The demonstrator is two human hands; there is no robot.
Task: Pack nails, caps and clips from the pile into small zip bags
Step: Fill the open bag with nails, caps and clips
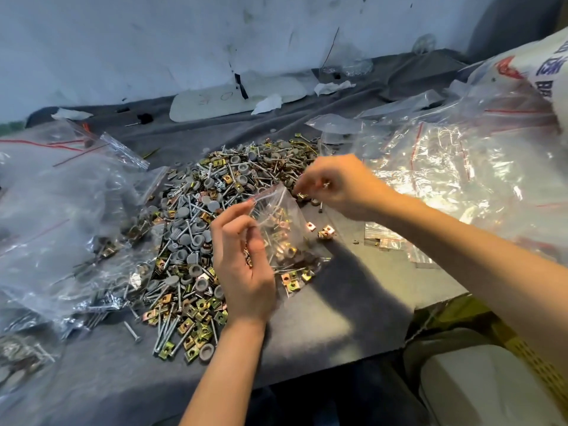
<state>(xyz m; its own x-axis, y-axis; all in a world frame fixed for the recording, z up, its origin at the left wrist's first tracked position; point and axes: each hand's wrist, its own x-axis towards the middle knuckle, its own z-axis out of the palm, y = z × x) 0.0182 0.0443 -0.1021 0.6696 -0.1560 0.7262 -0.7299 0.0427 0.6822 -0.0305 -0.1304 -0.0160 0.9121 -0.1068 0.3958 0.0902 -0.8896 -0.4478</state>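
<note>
Two hands work beside the pile (pixel 196 241) of nails, grey caps and brass clips on the table (pixel 307 327). With curled fingers the left hand (pixel 242 272) pinches one small zip bag (pixel 276 229) just right of the pile, while the right hand (pixel 338 186) pinches a small metal piece (pixel 325 185) at the bag's mouth. Blue lettering on the sack (pixel 547 66) is cut off and unreadable.
</note>
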